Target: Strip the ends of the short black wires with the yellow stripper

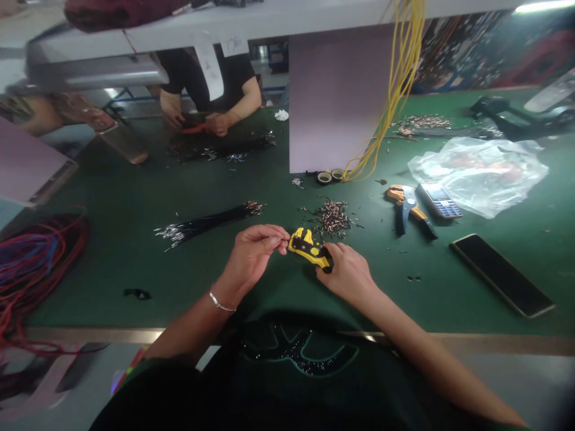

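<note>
Tightly, the right hand [345, 272] grips a yellow-and-black wire stripper [308, 248] above the green table [108, 287].
The left hand [254, 254] pinches at its nose, holding something too thin to make out; a loose pinch could drop it among the metal terminals [332, 218] just beyond, near the black wire bundle [209, 221].

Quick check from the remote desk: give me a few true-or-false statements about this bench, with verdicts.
The right hand grips a yellow-and-black wire stripper: true.
The left hand holds a mobile phone: false, it pinches something thin at the stripper's end.
A silver bangle sits on the left wrist: true.
The clear plastic bag lies on the floor: false, it lies on the green bench top.
A keypad phone lies beside an orange-and-blue stripper: true.
</note>
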Demonstrator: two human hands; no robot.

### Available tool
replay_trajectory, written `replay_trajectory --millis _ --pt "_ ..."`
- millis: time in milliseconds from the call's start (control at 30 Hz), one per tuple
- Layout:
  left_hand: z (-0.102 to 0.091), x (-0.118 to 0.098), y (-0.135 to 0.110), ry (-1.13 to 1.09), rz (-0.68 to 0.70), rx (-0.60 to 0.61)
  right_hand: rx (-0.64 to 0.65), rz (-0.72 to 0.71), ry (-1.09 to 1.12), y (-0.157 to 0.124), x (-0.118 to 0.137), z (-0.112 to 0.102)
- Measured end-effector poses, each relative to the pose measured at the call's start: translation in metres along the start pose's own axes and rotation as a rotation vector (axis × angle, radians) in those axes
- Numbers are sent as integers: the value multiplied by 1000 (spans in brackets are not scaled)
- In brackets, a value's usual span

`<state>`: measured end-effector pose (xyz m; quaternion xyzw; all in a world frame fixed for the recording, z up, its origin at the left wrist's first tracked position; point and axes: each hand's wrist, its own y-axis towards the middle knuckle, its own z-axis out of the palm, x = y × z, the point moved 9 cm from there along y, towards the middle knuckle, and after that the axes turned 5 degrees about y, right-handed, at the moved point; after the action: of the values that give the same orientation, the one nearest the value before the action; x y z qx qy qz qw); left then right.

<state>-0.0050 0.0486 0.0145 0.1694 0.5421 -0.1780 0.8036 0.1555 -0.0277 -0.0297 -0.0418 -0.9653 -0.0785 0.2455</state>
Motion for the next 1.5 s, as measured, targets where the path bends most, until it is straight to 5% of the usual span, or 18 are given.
replay_trajectory --millis 267,500,700,1133,1500 --pt "11 1 -3 11 1 58 46 -110 -117 -5 9 0" --pt "20 5 -5 18 -21 90 -66 -375 436 4 44 -55" --pt "25 10 -8 42 -93 75 -35 -581 536 3 72 -63" --pt "30 20 -11 193 -220 113 107 -431 613 6 58 -39" --pt "28 31 -6 138 -268 131 -15 -319 601 20 44 -29"
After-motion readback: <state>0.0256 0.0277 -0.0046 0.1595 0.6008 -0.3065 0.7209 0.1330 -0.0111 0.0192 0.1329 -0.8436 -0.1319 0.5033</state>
